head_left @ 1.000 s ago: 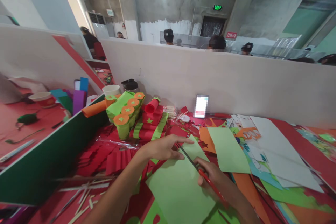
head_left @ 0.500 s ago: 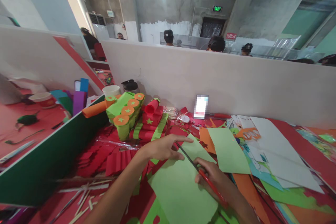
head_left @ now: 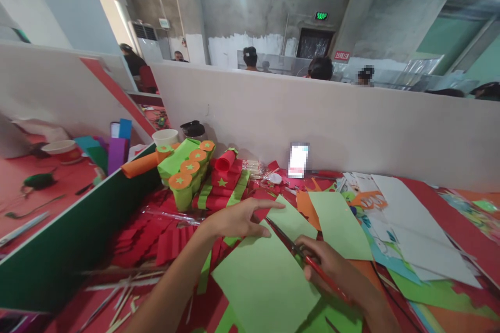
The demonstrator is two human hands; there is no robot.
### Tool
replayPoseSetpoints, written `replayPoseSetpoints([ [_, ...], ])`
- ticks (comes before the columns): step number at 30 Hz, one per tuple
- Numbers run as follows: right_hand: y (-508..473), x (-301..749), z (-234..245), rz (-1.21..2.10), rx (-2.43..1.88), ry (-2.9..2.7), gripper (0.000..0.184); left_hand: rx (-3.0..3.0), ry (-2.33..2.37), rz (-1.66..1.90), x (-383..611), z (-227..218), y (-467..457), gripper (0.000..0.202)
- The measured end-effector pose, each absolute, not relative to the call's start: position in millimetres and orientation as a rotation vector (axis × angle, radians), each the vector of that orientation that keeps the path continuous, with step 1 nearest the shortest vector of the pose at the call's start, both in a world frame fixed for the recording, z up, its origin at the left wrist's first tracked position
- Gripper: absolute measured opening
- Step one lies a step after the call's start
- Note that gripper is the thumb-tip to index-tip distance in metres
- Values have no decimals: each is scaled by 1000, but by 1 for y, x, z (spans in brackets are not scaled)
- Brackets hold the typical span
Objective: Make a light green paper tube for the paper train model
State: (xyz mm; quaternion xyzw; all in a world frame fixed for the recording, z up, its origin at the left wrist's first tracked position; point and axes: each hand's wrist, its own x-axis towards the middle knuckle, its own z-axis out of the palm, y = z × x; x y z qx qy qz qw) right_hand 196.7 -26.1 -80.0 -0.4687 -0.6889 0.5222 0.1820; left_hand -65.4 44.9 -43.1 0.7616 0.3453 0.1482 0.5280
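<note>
**Green sheet under the scissors**

Red counter strewn edge to edge with coloured paper, backed by a pale partition wall at the far side. Along the left, a dark green divider board. Far left of centre, a stack of red and green paper rolls capped with orange discs. Near centre, lying flat, the light green sheet, partly split by a cut running from its far edge. On its far left corner, the left hand, fingers spread flat and pressing down, grip holding nothing. At its right edge, the right hand, grip closed around red-handled scissors, blades pointing far-left into the sheet.
</note>
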Motion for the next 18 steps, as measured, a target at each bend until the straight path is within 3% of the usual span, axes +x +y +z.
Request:
replayPoseSetpoints([
  [4, -34, 234, -66, 1527, -1347, -1907, 15, 1833, 863, 416, -72, -40, 46, 64],
  [7, -36, 265, -64, 1426, -1285, -1834, 33, 1842, 852, 452, -74, -38, 45, 58],
  [13, -11, 302, -79, 626, -1682, -1663, 52, 1733, 642, 501, -72, -38, 40, 53],
  [18, 11, 331, -113, 45, -2070, -1737, 42, 1778, 658, 354, -65, -47, 41, 56],
])
